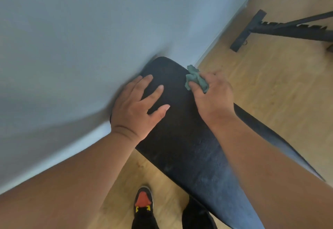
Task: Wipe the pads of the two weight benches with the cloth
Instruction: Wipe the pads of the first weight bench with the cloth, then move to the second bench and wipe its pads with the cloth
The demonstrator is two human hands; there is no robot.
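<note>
The cloth (196, 80), a crumpled grey-green rag, sat bunched in your right hand (212, 93) at the right edge of the bench pad (180, 138), close to the pad's far rounded end. Your right fingers were curled around the rag, pinching it against the pad's edge, with a loose tuft of it sticking out beyond your knuckles toward the wall. Your left hand (137, 109) lay flat on the pad near its left edge, palm down, the fingers straight and spread apart, the fingertips pointing toward the far end; it touched the pad only and stayed apart from the cloth. The pad itself was black and textured, and it ran from the far end near the wall (90, 39) down toward the lower right corner of the view, where its surface looked paler and scuffed. The far end of the pad was just beside the pale blue-grey wall. Below the pad you could see the light wooden floor (270, 93) and your shoe (143, 200), black with a red toe and yellow trim, standing just beside the pad's left edge. Well apart, at the upper right, the dark metal frame of a second bench (270, 28) stood on the floor, its crossbar foot nearest the wall.
</note>
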